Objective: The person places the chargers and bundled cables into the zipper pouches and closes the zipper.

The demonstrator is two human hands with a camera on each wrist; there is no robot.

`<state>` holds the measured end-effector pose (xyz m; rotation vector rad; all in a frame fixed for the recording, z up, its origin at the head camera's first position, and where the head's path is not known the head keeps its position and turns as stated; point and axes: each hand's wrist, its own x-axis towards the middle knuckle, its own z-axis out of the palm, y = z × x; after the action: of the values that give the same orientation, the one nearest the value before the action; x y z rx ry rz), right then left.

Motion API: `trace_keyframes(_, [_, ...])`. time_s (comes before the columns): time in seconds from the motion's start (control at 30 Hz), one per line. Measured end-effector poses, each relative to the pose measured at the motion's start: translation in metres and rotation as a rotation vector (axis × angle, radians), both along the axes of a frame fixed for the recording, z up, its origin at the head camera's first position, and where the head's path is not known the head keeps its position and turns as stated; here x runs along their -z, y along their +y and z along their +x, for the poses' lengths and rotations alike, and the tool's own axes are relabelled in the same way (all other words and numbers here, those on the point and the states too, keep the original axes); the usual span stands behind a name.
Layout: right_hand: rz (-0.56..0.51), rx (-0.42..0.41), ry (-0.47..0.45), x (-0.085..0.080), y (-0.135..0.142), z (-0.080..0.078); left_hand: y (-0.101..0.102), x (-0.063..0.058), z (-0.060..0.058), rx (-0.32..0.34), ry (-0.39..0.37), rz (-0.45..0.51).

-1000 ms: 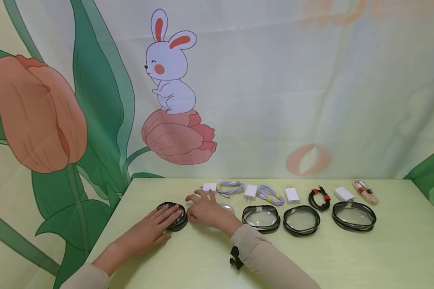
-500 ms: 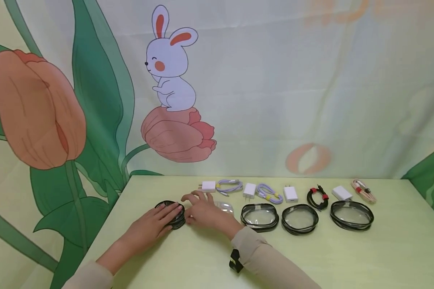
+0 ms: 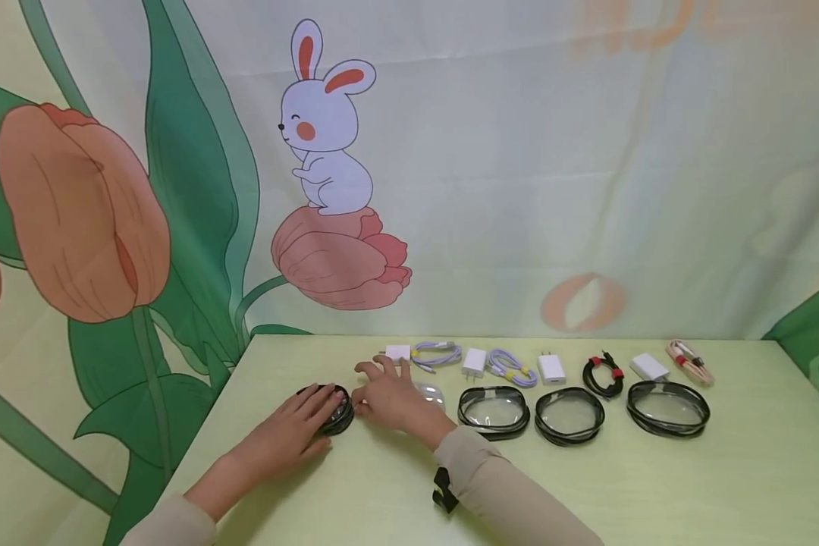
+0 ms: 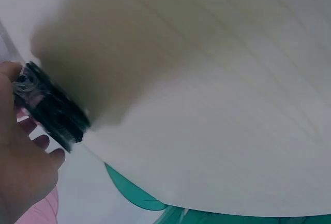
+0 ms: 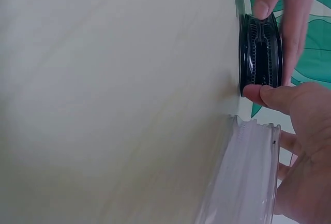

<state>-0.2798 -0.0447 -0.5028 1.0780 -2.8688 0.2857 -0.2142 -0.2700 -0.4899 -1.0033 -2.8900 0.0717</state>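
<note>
A small round zip case (image 3: 337, 422) with a clear top and black edging lies at the left of the table. My left hand (image 3: 283, 438) grips it, fingers across the top and thumb against its near side. In the right wrist view the case (image 5: 262, 53) shows its toothed zip along the side. My right hand (image 3: 392, 400) reaches over from the right, and its thumb and forefinger pinch the zip edge. The zip pull is hidden there. A transparent case (image 5: 240, 177) stands beneath the right palm, partly covered by that hand in the head view.
Several black-edged clear cases (image 3: 569, 438) stand to the right. Along the back lie white charger plugs (image 3: 550, 368), purple cables (image 3: 437, 353), a black cable (image 3: 604, 376) with red ties and a pink cable (image 3: 689, 362). A patterned cloth (image 3: 478, 189) hangs behind the table.
The right hand's fingers shift slightly at the side of the zip case. The left hand keeps its place on top, and the view tilts a little.
</note>
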Motion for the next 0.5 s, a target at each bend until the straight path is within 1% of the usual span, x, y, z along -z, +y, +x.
trace_keyframes(0.13, [0.011, -0.003, -0.009, 0.001, 0.002, 0.002, -0.002, 0.006, 0.000, -0.005, -0.060, 0.052])
trace_keyframes(0.23, [0.019, -0.008, -0.032, 0.001, 0.001, 0.005, 0.000, 0.008, 0.001, -0.018, -0.092, 0.091])
trace_keyframes(0.3, [0.022, -0.028, -0.051, 0.001, -0.001, 0.009, 0.002, 0.008, 0.002, -0.029, -0.107, 0.095])
trace_keyframes(0.4, [0.030, -0.053, -0.050, -0.001, -0.007, 0.014, 0.005, 0.006, 0.003, -0.036, -0.092, 0.101])
trace_keyframes(0.5, [0.041, -0.034, -0.040, -0.002, -0.009, 0.016, 0.006, 0.004, 0.002, -0.044, -0.062, 0.105])
